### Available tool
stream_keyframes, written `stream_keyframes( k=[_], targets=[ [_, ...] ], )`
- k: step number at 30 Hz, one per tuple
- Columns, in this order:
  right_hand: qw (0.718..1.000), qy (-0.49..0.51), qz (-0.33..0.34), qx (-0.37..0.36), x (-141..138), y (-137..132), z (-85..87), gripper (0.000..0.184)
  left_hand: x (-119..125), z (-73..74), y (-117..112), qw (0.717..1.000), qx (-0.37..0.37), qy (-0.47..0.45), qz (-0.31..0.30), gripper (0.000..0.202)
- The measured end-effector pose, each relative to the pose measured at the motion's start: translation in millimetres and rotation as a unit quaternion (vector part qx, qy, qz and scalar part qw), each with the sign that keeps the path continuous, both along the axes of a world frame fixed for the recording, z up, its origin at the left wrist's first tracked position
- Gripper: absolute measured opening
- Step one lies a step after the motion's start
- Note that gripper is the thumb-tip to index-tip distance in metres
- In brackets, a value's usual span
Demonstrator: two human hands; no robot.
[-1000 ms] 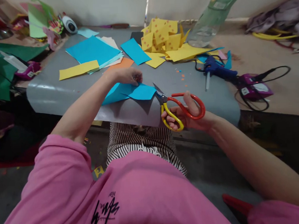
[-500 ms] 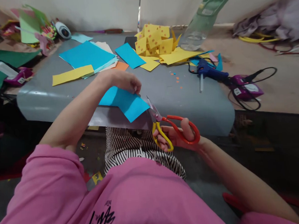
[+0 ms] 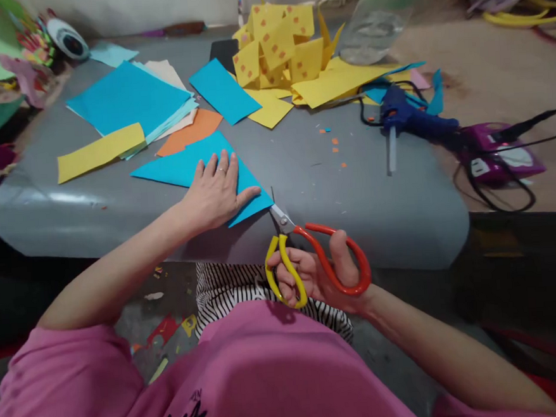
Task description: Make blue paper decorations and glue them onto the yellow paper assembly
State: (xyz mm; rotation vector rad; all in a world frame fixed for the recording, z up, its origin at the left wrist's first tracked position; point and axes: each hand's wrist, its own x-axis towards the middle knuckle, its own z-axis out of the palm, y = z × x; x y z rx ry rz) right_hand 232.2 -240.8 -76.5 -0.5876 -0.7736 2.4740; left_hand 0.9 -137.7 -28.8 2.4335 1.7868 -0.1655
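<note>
My left hand (image 3: 217, 190) lies flat, fingers spread, on a blue sheet of paper (image 3: 173, 165), pressing it against the grey table covering (image 3: 304, 168) close to its front edge. The sheet has a pointed left end and a corner toward my right. In my right hand (image 3: 311, 273) I hold scissors (image 3: 283, 221) with one red and one yellow handle, my thumb through the red loop and fingers in the yellow one. Their blades stand apart at the right corner of the blue sheet; whether they touch it is hard to tell.
Behind lie a stack of blue sheets (image 3: 127, 98), a yellow strip (image 3: 100, 152), orange paper (image 3: 191, 131) and a blue rectangle (image 3: 225, 91). A yellow dotted paper construction (image 3: 276, 46) stands beside a clear bottle (image 3: 373, 33). At right are a blue glue gun (image 3: 414, 116), its cord and a purple box (image 3: 502, 148).
My left hand has gone from bent fingers above the blue sheet to lying flat on it. The sheet now rests flatter and farther onto the table. The scissors stay at its right corner.
</note>
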Motion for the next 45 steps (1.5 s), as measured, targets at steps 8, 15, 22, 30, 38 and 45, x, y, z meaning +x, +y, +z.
stream_keyframes(
  k=[8, 15, 22, 30, 38, 45],
  targets=[
    [0.998, 0.047, 0.012, -0.035, -4, 3, -11.8, 0.096, -17, -12.4, 15, 0.998, -0.023, -0.03, -0.04, 0.09],
    [0.994, 0.086, -0.003, -0.07, -8, -10, -25.4, 0.099, -14, -8.2, 9, 0.999, -0.033, -0.014, -0.039, 0.103],
    [0.994, 0.073, -0.025, -0.078, -30, -15, -17.1, 0.093, -17, -9.5, 9, 0.998, -0.032, -0.032, -0.048, 0.108],
    [0.991, 0.107, -0.031, -0.072, -30, -14, -14.0, 0.094, -14, -9.7, 8, 0.998, -0.028, -0.02, -0.048, 0.112],
    [0.998, 0.031, -0.051, 0.007, -28, -8, -5.4, 0.089, -13, -8.7, 6, 0.998, -0.018, -0.015, -0.052, 0.11],
    [0.999, -0.011, 0.012, 0.029, -11, -11, -11.2, 0.087, -9, -4.5, 4, 0.999, -0.024, -0.015, -0.046, 0.098]
  ],
)
